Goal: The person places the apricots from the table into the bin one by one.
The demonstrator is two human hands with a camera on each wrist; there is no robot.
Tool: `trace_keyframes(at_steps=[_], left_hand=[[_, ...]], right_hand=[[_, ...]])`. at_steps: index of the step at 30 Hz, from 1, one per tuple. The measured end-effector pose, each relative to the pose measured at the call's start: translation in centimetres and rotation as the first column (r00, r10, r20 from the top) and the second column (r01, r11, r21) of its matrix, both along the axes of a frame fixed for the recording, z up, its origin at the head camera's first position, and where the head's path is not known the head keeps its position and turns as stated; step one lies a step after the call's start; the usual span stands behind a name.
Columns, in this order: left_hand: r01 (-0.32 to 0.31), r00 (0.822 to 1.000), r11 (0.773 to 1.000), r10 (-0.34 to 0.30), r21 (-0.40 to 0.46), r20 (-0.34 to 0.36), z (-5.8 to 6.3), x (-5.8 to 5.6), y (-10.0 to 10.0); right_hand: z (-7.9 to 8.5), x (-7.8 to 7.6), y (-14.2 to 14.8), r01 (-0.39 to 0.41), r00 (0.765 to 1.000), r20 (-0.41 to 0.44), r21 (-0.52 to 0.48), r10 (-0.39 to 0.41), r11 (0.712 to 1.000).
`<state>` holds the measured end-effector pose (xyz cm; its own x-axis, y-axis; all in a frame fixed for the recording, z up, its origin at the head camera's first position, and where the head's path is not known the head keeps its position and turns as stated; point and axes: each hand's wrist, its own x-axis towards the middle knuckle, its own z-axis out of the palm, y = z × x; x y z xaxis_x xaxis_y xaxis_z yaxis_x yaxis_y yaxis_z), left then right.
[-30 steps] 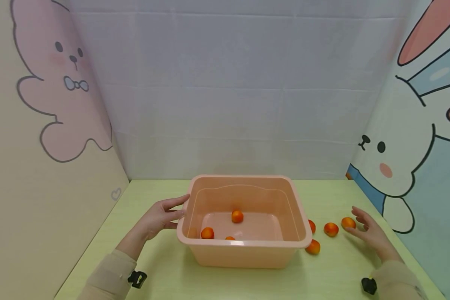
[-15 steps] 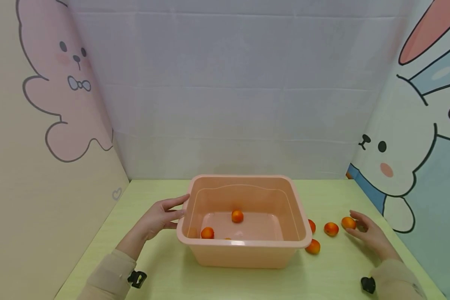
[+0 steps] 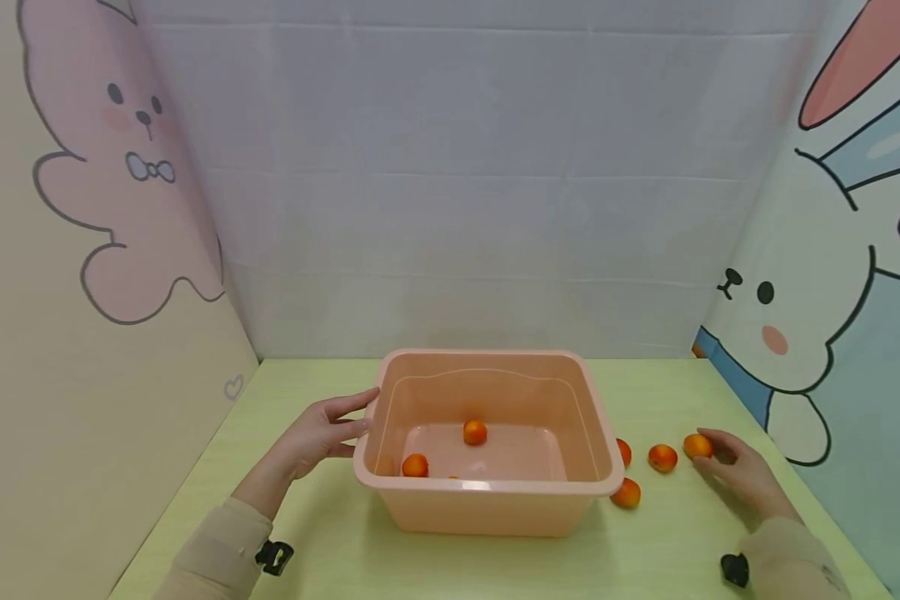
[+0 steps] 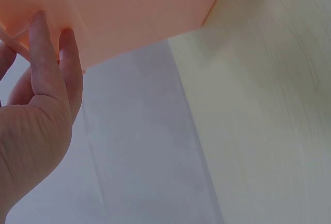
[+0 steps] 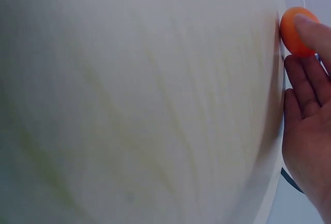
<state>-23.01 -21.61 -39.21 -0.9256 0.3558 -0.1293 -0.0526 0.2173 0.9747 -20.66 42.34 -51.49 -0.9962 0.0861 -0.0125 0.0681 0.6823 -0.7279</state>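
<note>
A peach-coloured plastic basin (image 3: pixel 487 510) stands on the table, with small orange fruits inside it, one of them (image 3: pixel 475 432) near its middle. My left hand (image 3: pixel 321 437) touches the basin's left rim with extended fingers. In the left wrist view, its fingertips (image 4: pixel 39 22) rest against the outer wall below the rim. To the right of the basin, my right hand (image 3: pixel 746 475) pinches another small orange fruit (image 3: pixel 697 446), still at table level. The right wrist view shows the thumb (image 5: pixel 313 35) lying over this fruit (image 5: pixel 292 32), with fingers beneath it.
Between basin and right hand lie loose orange fruits, one (image 3: pixel 662 458) alone and one (image 3: pixel 627 494) beside the basin's corner; another (image 3: pixel 624 452) is partly hidden by the rim. Pale walls with cartoon animals border the pale green table (image 3: pixel 315 533).
The right hand's raised fingers have come down and closed in on the fruit at the far right. The left hand and the basin have stayed in place.
</note>
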Motion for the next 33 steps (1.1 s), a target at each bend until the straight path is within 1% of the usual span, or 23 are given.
trace_keyframes(at_steps=[3, 6, 11, 14, 17, 20, 24, 30, 33], left_hand=[[0.004, 1.0, 1.0, -0.004, 0.001, 0.0, 0.0, 0.0, 0.1], [0.005, 1.0, 1.0, -0.005, 0.004, 0.002, 0.1, 0.0, 0.1], [0.009, 1.0, 1.0, -0.009, 0.008, 0.002, 0.1, 0.0, 0.1], [0.01, 1.0, 1.0, -0.01, 0.004, -0.002, 0.0, -0.1, 0.1], [0.011, 1.0, 1.0, -0.011, 0.003, -0.004, 0.0, -0.1, 0.0], [0.012, 1.0, 1.0, -0.012, 0.004, -0.003, 0.0, -0.1, 0.0], [0.005, 1.0, 1.0, -0.005, 0.0, -0.002, 0.0, 0.0, 0.0], [-0.01, 1.0, 1.0, 0.01, -0.006, 0.005, 0.0, 0.0, 0.1], [-0.012, 1.0, 1.0, 0.012, -0.007, 0.006, 0.1, 0.0, 0.1]], right_hand=[[0.0, 0.0, 0.0, 0.02, 1.0, -0.011, 0.007, -0.02, 1.0], [0.2, 0.1, 0.0, 0.034, 0.999, -0.026, -0.007, -0.034, 0.999], [0.7, 0.0, -0.2, 0.034, 0.997, -0.07, -0.007, -0.034, 0.999], [1.3, -0.3, -0.5, 0.031, 0.996, -0.084, -0.02, -0.033, 0.999], [2.3, -0.7, -1.1, 0.024, 0.995, -0.097, -0.046, -0.029, 0.999], [3.3, -1.1, -1.8, 0.011, 0.991, -0.136, -0.067, -0.02, 0.998], [4.6, -1.7, -2.7, -0.014, 0.983, -0.184, -0.062, 0.002, 0.998], [7.6, -2.6, -4.3, -0.066, 0.982, -0.18, -0.072, 0.052, 0.995], [9.2, -3.1, -5.3, -0.1, 0.977, -0.194, -0.077, 0.084, 0.992]])
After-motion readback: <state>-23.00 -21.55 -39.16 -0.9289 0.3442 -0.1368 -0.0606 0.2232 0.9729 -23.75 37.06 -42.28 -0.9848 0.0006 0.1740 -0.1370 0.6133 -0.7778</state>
